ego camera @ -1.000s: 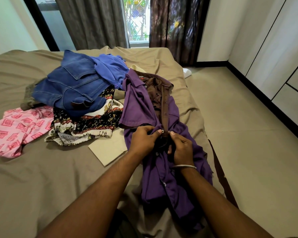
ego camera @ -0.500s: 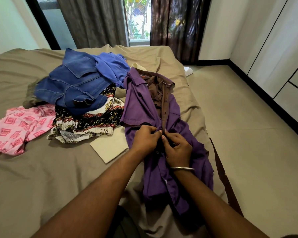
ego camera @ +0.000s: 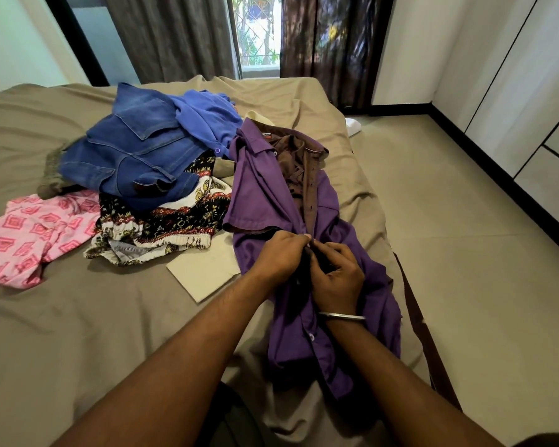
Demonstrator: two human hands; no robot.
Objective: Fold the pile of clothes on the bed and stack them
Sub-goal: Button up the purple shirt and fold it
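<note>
While the purple shirt [ego camera: 271, 195] lies stretched along the right side of the bed [ego camera: 62, 317], collar toward the window and hem toward the person, both hands work at its front opening. The left hand [ego camera: 279, 254] curls its fingers over the left edge of the shirt front and pinches the cloth there; the right hand [ego camera: 336, 275] pinches the opposite edge just beside it, fingertips nearly meeting those of the left (whether a button sits between them I cannot tell, the spot is too dark). A thin metal bangle [ego camera: 341, 317] circles the right wrist. Above the hands the shirt gapes open, showing a brown lining or inner garment [ego camera: 299, 166]; below them a white button [ego camera: 311, 337] shows on the closed part.

To the left of the shirt the rest of the clothes sit in a loose heap on the bed. A denim jacket [ego camera: 133, 156] lies on top, with a blue shirt [ego camera: 207, 119] bunched against its far right side. Under the denim a black patterned garment [ego camera: 171, 224] with white and red trim spreads toward the near edge of the heap. A pink patterned piece [ego camera: 29, 237] lies flat at the far left, touching the heap. A pale folded cloth [ego camera: 204, 272] rests flat on the sheet between the patterned garment and the purple shirt, partly tucked under both.
</note>
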